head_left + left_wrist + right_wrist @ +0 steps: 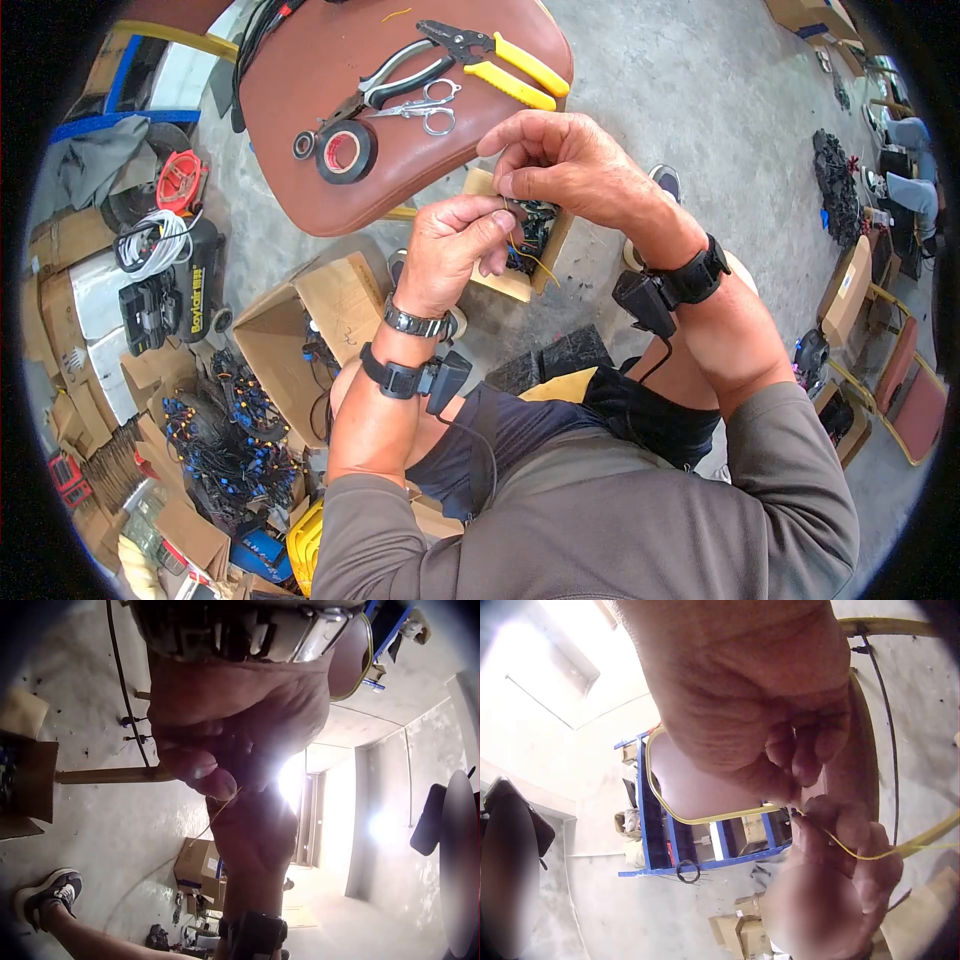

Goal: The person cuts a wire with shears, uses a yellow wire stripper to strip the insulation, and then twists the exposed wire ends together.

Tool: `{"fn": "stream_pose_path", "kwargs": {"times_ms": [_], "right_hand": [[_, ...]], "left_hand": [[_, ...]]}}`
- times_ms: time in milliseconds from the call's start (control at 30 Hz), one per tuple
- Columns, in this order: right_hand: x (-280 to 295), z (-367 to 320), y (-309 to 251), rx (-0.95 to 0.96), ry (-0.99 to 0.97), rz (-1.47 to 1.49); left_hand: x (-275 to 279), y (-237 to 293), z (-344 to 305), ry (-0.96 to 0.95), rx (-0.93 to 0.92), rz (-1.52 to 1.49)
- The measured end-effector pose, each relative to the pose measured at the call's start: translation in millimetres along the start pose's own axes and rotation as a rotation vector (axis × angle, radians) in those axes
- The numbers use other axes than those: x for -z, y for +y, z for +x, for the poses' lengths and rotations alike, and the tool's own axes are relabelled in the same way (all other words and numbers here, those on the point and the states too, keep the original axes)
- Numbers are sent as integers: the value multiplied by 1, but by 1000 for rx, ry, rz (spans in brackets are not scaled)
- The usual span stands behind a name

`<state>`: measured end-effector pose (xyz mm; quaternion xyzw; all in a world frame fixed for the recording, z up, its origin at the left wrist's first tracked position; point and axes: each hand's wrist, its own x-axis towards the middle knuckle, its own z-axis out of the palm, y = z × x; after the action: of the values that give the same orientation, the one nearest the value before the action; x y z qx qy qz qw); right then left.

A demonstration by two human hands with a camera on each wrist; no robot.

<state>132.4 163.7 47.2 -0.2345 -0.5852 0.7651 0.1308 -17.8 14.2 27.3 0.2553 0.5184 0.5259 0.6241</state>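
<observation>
Centre of frame: left hand (455,250) and right hand (565,165) together, fingertips of both pinching thin yellow wire (537,262) | wire's loose end hangs just below them | upper left: tape roll (347,152), scissors (430,108) on brown chair seat (300,60)

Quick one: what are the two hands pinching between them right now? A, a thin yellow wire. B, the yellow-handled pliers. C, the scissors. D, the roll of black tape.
A: the left hand and right hand meet on a thin yellow wire, while the scissors, tape roll and yellow-handled pliers lie untouched on the brown seat.
</observation>
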Motion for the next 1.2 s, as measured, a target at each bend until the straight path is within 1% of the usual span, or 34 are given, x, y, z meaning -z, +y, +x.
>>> {"fn": "stream_pose_path", "kwargs": {"times_ms": [133,233,433,533,633,733,833,933,1033,1133,1200], "right_hand": [[-1,-1,-2,13,-10,8],[-2,-1,-1,25,-7,-23],[-3,-1,-1,58,-29,-119],[-4,-1,-2,65,-16,-142],[-5,-2,-4,58,-14,-130],[-6,-2,-3,78,1,-173],[-7,-1,-3,88,9,-155],[-7,-2,-3,87,14,-168],[-7,-1,0,101,12,-171],[-6,0,1,123,12,-198],[-5,0,-1,124,25,-213]], "left_hand": [[2,-4,2,-11,-46,11],[2,0,1,-16,-35,2],[3,4,1,34,-8,149],[-2,4,1,67,-73,123],[-1,4,1,71,-61,147],[-3,3,1,106,-66,178],[-5,5,2,138,-48,229],[-4,0,3,147,-67,224],[-4,3,3,164,15,238],[-6,3,2,151,-8,195],[-4,-1,2,118,-50,105]]}}
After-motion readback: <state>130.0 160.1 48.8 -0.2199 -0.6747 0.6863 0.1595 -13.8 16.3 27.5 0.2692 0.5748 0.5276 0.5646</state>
